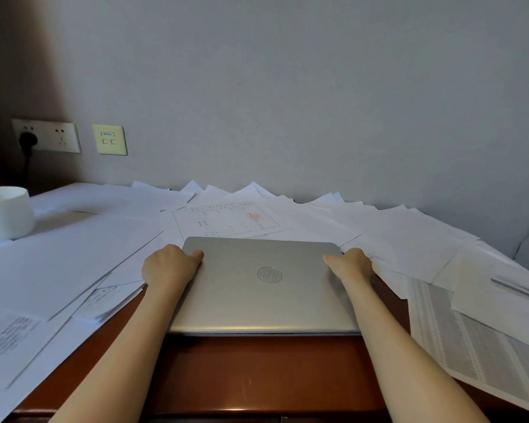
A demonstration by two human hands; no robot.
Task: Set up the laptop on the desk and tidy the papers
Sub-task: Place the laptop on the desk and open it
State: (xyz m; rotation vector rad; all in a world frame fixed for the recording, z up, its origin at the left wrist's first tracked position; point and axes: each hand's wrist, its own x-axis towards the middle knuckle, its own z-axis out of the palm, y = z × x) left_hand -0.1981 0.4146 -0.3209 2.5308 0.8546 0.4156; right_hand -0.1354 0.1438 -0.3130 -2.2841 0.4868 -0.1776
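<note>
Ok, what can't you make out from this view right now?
Head view:
Fingers of left hand and right hand: hidden under the laptop.
Print on the stamped sheet: too small.
White cup: cut off by the left edge.
Desk beneath the papers: covered.

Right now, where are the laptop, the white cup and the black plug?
laptop [266, 288], head view, middle of its closed lid.
white cup [5, 213], head view, its side wall.
black plug [28, 140], head view, its round body.
</note>
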